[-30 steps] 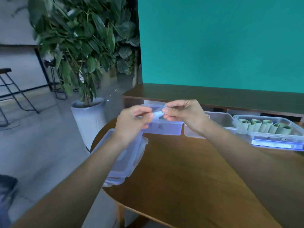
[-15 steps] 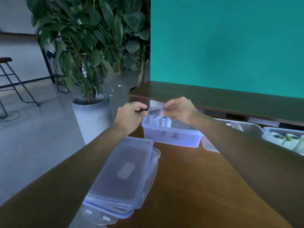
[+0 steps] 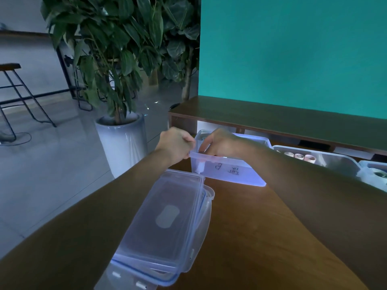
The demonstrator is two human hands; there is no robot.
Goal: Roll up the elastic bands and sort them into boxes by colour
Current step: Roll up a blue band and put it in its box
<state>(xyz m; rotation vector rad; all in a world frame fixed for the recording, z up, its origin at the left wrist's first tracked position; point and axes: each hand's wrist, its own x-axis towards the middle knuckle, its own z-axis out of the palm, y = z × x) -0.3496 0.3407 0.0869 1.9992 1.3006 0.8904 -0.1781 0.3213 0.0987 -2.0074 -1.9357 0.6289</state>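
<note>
Our right hand reaches into the box, its fingertips and grasp hidden; our left hand grips the box's rim.

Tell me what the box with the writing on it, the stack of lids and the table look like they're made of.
Box: translucent plastic, frosted; handwriting shows on its wall. Stack of lids: clear plastic with blue seal strips and clip flaps. Table: looks like wood or wood veneer, brown grain with a soft sheen.
</note>
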